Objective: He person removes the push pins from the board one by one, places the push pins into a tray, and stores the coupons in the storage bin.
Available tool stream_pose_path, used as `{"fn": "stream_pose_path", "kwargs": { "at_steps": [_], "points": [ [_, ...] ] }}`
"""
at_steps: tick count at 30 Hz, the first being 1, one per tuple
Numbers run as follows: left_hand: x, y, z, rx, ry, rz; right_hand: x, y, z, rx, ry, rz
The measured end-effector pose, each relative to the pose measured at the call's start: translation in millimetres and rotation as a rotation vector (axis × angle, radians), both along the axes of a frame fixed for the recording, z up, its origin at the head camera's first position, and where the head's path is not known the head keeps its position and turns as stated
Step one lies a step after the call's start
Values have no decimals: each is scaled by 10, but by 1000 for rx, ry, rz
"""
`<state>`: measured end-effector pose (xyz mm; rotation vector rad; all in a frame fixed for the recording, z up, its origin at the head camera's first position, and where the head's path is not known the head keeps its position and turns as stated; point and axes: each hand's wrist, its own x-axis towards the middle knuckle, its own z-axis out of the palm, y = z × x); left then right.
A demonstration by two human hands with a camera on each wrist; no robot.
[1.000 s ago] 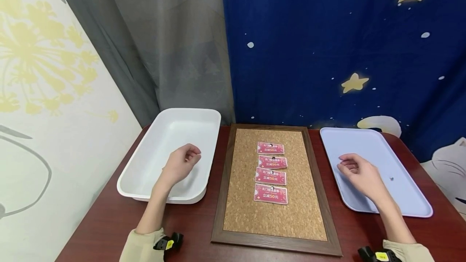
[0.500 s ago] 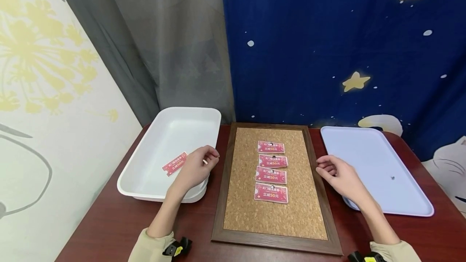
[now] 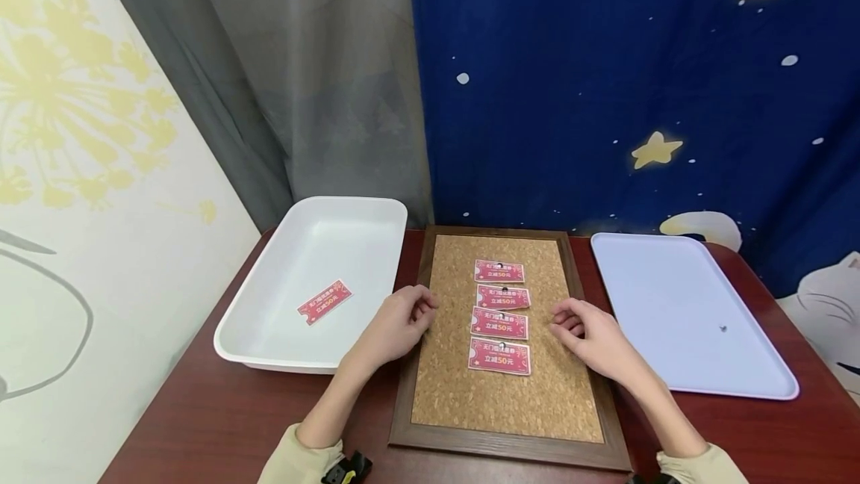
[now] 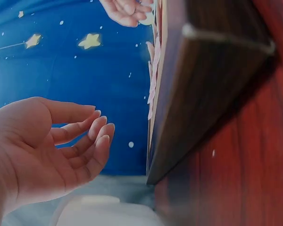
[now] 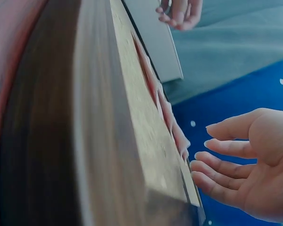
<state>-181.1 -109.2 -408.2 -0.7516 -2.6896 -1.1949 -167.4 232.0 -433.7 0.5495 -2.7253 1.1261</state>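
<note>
A wood-framed cork board (image 3: 457, 402) lies in the middle of the table, with several pink paper coupons pinned in a column; the nearest coupon (image 3: 499, 357) is lowest in the head view. Over the board's left frame hovers my left hand (image 3: 396, 323), fingers loosely bent, nothing between them; the left wrist view shows the same hand (image 4: 61, 146) apart from the board. My right hand (image 3: 594, 338) is above the board's right side, also holding nothing, its relaxed fingers (image 5: 221, 176) spread in the right wrist view. One loose coupon (image 3: 325, 302) lies tilted inside the white bin.
The white bin (image 3: 269, 297) stands left of the board. On the right is a pale lilac tray (image 3: 678, 282) bearing one tiny metallic pin (image 3: 723, 328). Curtains (image 3: 537, 95) hang behind the dark red table (image 3: 175, 424).
Both hands have moved inward to the cork board, the left from over the bin and the right from over the tray. The loose coupon in the bin has come fully into view.
</note>
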Motion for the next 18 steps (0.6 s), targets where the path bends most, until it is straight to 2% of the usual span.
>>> {"fn": "stream_pose_path", "kwargs": {
  "at_steps": [4,11,18],
  "points": [
    [18,113,-21,-16,-12,-37,26,-144,1,-19,-24,46],
    [56,289,-76,-77,-139,-77,48,-364,-15,-48,-68,150],
    [61,434,-127,-121,-207,-106,30,-520,-24,-7,-86,206]
  ]
}}
